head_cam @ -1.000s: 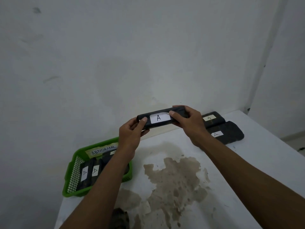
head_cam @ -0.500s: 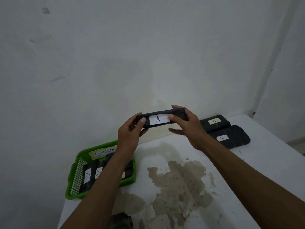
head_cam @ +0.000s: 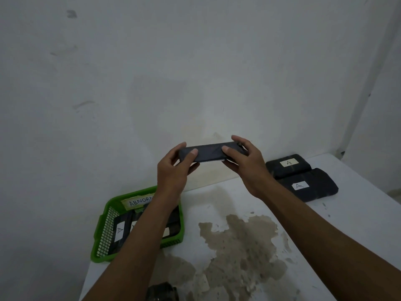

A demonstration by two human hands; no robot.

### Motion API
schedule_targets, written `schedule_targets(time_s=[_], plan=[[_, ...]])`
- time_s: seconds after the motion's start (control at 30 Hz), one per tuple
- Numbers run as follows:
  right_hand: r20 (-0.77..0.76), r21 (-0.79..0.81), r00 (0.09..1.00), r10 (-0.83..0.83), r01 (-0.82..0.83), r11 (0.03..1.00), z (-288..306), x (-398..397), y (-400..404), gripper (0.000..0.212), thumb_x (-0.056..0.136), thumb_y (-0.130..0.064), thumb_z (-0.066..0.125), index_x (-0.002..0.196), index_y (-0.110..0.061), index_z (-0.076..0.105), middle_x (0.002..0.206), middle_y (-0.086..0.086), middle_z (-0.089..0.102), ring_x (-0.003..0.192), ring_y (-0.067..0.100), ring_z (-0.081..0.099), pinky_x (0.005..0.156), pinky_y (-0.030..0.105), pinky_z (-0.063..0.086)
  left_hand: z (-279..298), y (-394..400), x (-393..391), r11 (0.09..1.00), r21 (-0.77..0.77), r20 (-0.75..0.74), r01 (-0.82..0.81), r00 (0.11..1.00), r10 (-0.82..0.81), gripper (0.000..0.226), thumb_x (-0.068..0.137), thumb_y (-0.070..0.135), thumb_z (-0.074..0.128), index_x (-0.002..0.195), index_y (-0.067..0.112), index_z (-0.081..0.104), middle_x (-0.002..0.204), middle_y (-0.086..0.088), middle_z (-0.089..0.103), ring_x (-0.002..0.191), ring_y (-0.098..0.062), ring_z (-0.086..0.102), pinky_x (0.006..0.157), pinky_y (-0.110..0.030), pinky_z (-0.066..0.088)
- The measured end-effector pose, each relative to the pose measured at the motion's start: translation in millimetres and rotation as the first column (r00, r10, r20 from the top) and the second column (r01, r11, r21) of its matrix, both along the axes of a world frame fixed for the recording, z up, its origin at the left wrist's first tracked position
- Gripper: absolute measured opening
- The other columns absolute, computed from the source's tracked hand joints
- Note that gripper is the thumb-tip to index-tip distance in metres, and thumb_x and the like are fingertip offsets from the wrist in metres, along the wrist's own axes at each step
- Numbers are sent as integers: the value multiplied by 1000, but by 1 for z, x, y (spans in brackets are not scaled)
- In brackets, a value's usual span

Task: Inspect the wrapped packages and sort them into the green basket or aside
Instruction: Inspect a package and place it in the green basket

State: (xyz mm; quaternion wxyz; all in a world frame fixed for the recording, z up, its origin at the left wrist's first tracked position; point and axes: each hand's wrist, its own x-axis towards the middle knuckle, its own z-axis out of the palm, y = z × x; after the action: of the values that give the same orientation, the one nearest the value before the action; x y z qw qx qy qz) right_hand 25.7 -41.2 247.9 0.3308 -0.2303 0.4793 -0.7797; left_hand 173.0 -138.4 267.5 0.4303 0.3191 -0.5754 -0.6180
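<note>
I hold a long black wrapped package [head_cam: 208, 152] level in the air above the table, in front of the wall. My left hand [head_cam: 175, 170] grips its left end and my right hand [head_cam: 247, 164] grips its right end, thumbs on the near face. No label shows on the side facing me. The green basket [head_cam: 108, 233], tagged "ABNORM…", sits at the table's left edge under my left forearm and holds several black packages with white "A" labels. Two more black packages [head_cam: 303, 179] labelled "A" lie side by side at the back right of the table.
The white table [head_cam: 347, 235] has a large brown stain in its middle. A wall stands close behind, with a corner at the right. A dark object [head_cam: 162, 292] shows at the bottom edge, near the table's front left.
The package has been turned in my hands: its white "A" label faced me before and is now out of sight. Both hands stay on its ends.
</note>
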Motion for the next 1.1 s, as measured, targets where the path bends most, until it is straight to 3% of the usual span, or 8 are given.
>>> schedule_targets(time_s=[0.13, 0.3, 0.47, 0.63, 0.77, 0.9, 1.0, 1.1], plan=[[-57, 25, 998, 2, -1, 1000, -1, 4, -2, 43, 91, -8, 69, 131, -15, 57, 130, 11, 53, 115, 25, 63, 84, 27, 60, 0, -4, 6, 1000, -22, -1, -2, 1000, 2, 36, 88, 9, 73, 123, 9, 65, 114, -9, 67, 95, -14, 71, 77, -26, 60], [-23, 16, 999, 32, -32, 999, -3, 8, -4, 40, 90, -11, 72, 128, -15, 59, 128, 12, 54, 115, 26, 64, 86, 29, 59, -3, -7, 11, 1000, 2, -15, 11, 1000, -11, 26, 87, 14, 74, 112, 17, 69, 119, -11, 66, 107, -24, 69, 84, -31, 59], [-45, 27, 998, 34, -33, 999, -6, 11, -5, 40, 90, -8, 71, 127, -15, 57, 129, 11, 54, 113, 25, 64, 84, 27, 59, -6, -8, 15, 999, -27, -3, 32, 999, -32, 25, 87, 7, 73, 108, 21, 69, 116, -9, 68, 98, -14, 70, 88, -32, 59], [121, 113, 988, 91, -104, 988, -4, 11, -7, 45, 90, -28, 72, 127, -7, 56, 126, 14, 59, 106, 22, 67, 81, 33, 61, -9, -9, 19, 990, -104, 32, 98, 995, -95, 43, 87, 4, 72, 126, 22, 63, 126, 3, 67, 112, -12, 66, 96, -35, 54], [-9, 106, 1000, -15, 16, 994, -4, 12, -7, 44, 86, -18, 77, 126, -16, 59, 127, 11, 49, 109, 26, 63, 83, 32, 61, -3, -5, 14, 997, 43, 47, 69, 996, -71, 55, 90, 18, 71, 142, 16, 51, 130, -8, 61, 114, -21, 65, 91, -37, 59], [-114, 60, 993, -13, 20, 998, 0, 13, -3, 48, 85, -17, 78, 129, -27, 59, 123, -1, 48, 111, 20, 59, 83, 28, 60, 1, -6, 13, 995, 91, 45, 36, 998, -40, 38, 90, 19, 72, 126, 10, 62, 119, -13, 69, 101, -21, 72, 82, -33, 61], [-38, 135, 997, 68, -62, 989, 1, 11, 0, 49, 87, -19, 76, 131, -23, 55, 123, 6, 53, 106, 24, 67, 85, 36, 61, 1, -7, 14, 997, 74, 17, 15, 1000, -16, 37, 86, 11, 76, 121, 13, 63, 120, -14, 67, 105, -25, 70, 82, -34, 61], [43, 154, 997, 68, -74, 985, -1, 11, 0, 38, 84, -18, 79, 116, -14, 61, 120, 12, 62, 100, 25, 71, 84, 35, 62, -1, -6, 15, 999, 50, 12, -2, 1000, 1, 37, 85, 7, 76, 119, 12, 64, 122, -13, 65, 107, -25, 68, 82, -34, 61]])
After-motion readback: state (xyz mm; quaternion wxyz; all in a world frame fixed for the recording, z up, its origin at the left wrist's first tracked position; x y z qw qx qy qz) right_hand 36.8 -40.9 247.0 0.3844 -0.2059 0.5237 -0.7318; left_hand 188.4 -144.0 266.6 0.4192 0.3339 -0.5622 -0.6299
